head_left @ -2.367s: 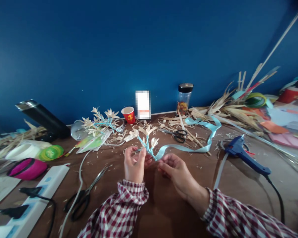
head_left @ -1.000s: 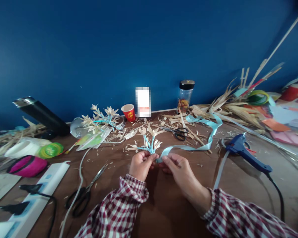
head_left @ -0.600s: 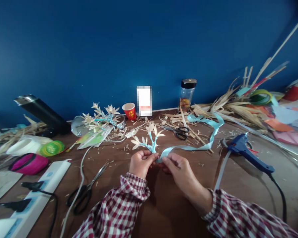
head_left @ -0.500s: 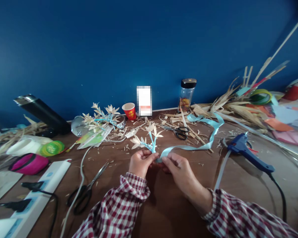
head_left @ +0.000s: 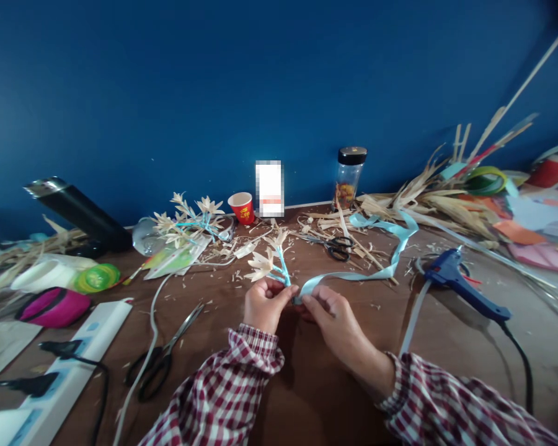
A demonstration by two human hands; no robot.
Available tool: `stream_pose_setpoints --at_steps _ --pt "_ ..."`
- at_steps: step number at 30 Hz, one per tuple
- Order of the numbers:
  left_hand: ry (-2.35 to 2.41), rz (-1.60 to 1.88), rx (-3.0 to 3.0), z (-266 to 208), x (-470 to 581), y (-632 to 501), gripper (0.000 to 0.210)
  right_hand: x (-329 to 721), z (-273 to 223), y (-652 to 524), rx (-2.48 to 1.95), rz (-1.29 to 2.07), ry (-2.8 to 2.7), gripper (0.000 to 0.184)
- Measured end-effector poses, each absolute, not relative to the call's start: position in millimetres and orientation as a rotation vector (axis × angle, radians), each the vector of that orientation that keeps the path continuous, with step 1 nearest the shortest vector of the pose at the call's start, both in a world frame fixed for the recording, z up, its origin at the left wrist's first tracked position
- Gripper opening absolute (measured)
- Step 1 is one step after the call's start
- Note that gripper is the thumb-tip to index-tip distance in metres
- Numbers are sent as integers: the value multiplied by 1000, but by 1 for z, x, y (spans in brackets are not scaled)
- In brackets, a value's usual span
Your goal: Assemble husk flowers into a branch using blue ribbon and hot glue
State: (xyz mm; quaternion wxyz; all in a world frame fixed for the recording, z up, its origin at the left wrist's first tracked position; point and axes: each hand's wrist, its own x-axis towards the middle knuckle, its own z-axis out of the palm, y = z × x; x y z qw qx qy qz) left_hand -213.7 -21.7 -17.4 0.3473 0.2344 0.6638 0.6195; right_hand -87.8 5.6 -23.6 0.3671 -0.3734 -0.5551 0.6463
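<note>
Between the thumb and fingers of my left hand [head_left: 266, 305] is the base of a spray of pale husk flowers [head_left: 261, 266] with stems wrapped in light blue. My right hand [head_left: 332, 316] pinches the near end of a light blue ribbon [head_left: 353, 276] right beside that stem base. The ribbon runs off to the right and curls back toward the wall. My fingertips nearly meet, and they hide where ribbon and stem come together. A similar bunch of husk flowers [head_left: 209, 207] lies farther back on the left.
Open scissors [head_left: 170, 353] lie left of my left arm; another pair [head_left: 339, 248] lies behind the ribbon. A blue glue gun [head_left: 465, 282] rests at right. A power strip [head_left: 90, 353], red paper cup [head_left: 240, 209], glass jar [head_left: 348, 179] and husk pile [head_left: 413, 201] surround the brown table.
The flower spray has turned slightly in my left hand, its blossoms now leaning a little more to the left. My right hand keeps its pinch on the ribbon almost in place.
</note>
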Motion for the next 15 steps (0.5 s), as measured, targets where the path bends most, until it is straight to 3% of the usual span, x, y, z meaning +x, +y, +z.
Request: stream_pose_setpoints --at_steps 8,15 --pt "1730 1635 630 -21 -212 -20 30 -90 -25 7 -858 1682 -1427 13" --pt "1618 1677 505 -22 -208 -16 35 -94 -30 6 -860 1736 -1331 18"
